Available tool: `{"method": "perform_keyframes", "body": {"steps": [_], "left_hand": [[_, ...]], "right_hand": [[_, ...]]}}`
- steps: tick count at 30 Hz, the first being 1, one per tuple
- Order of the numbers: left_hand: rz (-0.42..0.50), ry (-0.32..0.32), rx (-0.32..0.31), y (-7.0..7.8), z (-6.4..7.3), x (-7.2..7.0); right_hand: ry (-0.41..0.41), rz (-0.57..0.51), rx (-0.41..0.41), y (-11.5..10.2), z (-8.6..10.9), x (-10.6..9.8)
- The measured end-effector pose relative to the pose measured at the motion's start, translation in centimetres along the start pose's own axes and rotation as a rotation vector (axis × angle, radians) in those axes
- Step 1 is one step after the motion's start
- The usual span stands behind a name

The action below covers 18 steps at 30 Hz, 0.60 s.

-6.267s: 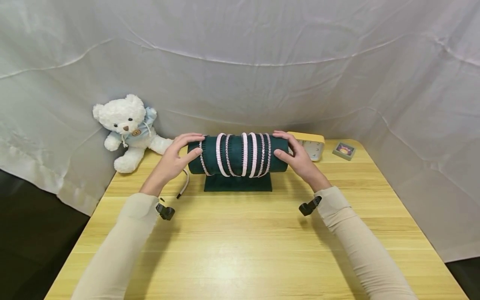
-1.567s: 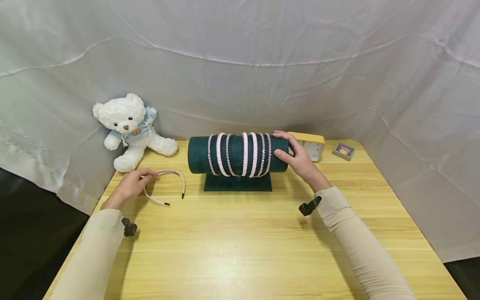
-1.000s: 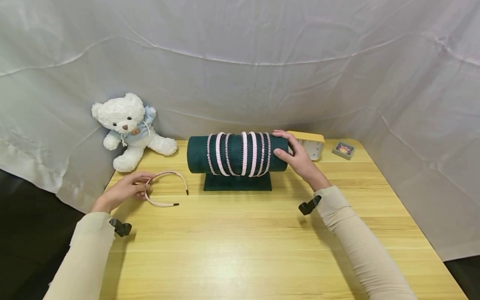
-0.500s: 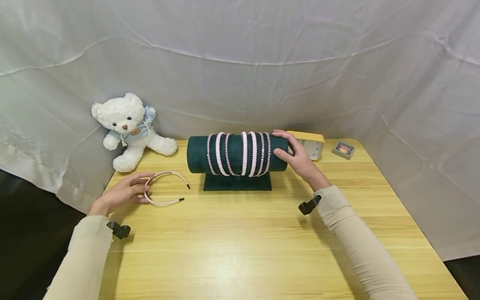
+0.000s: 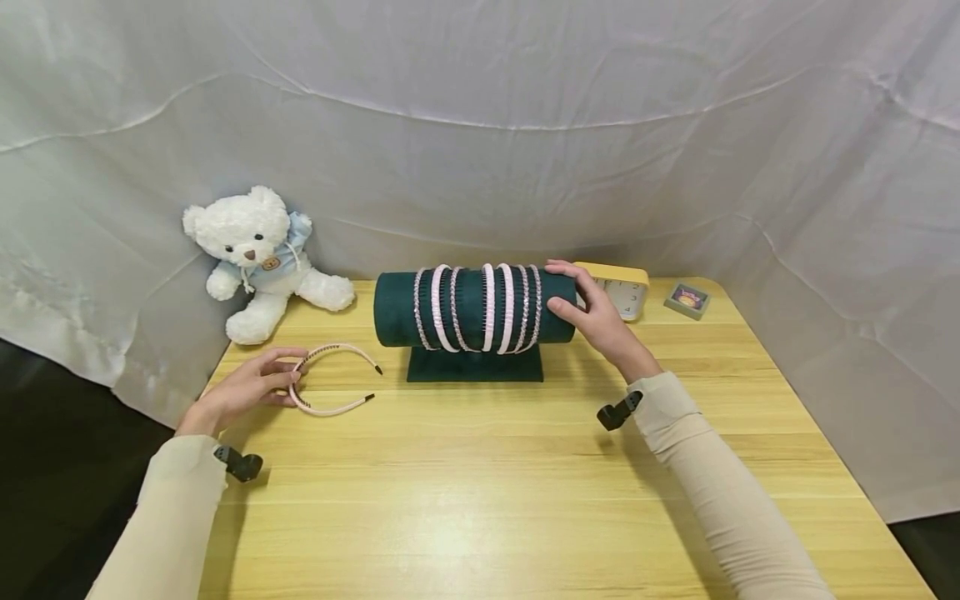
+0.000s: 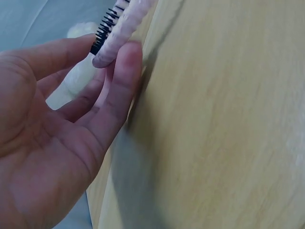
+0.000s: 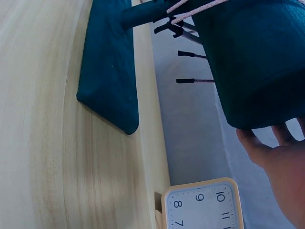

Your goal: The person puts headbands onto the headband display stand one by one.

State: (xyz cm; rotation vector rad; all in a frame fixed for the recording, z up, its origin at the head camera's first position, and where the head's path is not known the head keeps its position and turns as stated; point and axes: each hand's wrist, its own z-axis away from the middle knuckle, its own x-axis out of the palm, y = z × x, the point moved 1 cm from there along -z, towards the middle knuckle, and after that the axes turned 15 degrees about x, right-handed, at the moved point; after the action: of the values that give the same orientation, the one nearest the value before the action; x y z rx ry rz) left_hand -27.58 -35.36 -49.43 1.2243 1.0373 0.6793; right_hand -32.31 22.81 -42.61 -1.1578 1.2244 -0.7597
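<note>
My left hand [image 5: 247,387] pinches a thin pale pink headband [image 5: 332,412] at the middle of its curve, the black-tipped ends pointing right. In the left wrist view black comb teeth line the inside of the headband [image 6: 119,36], which sits between thumb and fingers. My right hand [image 5: 597,317] grips the right end of a dark green headband stand [image 5: 397,308], thumb in front and fingers over the top. Several pink headbands [image 5: 509,308], some plain, some braided, hang round its roll. The right wrist view shows fingertips against the roll's end [image 7: 267,95].
A white teddy bear [image 5: 247,242] in a blue top sits at the back left. Behind my right hand stands a yellow clock [image 5: 628,296], with a small framed box [image 5: 687,301] further right. Grey cloth [image 5: 480,167] surrounds the wooden table [image 5: 480,483].
My left hand has left the roll, where the leftmost band now sits further right, and holds the loose headband. Over the last second it turned this headband's ends to the right. My right hand stayed.
</note>
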Motion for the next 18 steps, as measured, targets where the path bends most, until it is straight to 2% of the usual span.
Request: {"method": "perform_keyframes", "body": {"steps": [6,10,18], "left_hand": [[0.066,-0.004,-0.002,-0.21,0.30,-0.09],[0.113,0.005,0.023,-0.27,0.57,-0.19],[0.243,0.031,0.123,-0.02,0.69,-0.18]], "right_hand": [[0.002,0.002,0.004,0.05,0.11,0.01],[0.004,0.001,0.006,0.15,0.08,-0.05],[0.001,0.000,-0.001,0.12,-0.04,-0.04]]}}
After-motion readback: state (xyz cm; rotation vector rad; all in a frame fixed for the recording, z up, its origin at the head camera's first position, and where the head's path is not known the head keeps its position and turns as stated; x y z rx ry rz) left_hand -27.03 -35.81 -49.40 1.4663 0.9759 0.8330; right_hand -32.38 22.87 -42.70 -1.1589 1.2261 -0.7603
